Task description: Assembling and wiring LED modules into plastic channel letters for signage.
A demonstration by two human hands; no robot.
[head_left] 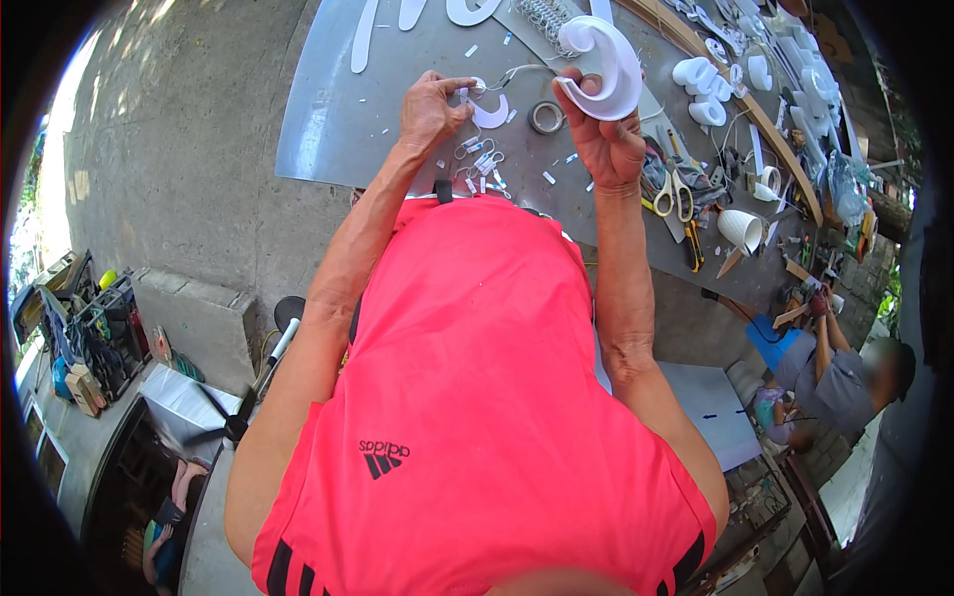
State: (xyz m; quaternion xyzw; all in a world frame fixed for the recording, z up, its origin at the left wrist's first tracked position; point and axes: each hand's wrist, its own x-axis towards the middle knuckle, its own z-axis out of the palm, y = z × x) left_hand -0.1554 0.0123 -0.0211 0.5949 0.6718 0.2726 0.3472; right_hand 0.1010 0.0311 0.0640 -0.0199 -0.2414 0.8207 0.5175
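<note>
My right hand (pixel 608 147) grips a white hollow curved shell (pixel 614 74), shaped like a hook with a curled end, and holds it above the grey table. A thin pale wire (pixel 524 70) runs from near the shell toward my left hand (pixel 429 114). That hand's thumb and index finger close around a small white piece (pixel 478 87), too small to make out fully. Just beside these fingers lies a flat white crescent (pixel 489 114). Several small white modules on looped wires (pixel 484 164) rest nearer my body. Between my hands sits a grey tape roll (pixel 546 117).
Right of my right hand lie yellow-handled scissors (pixel 674 196), a yellow-black utility knife (pixel 695 248) and a white cup (pixel 740 229) on its side. White curved shells (pixel 708 109) lie beyond, beside a wooden strip (pixel 775 139). Another person (pixel 840 382) works at the far right.
</note>
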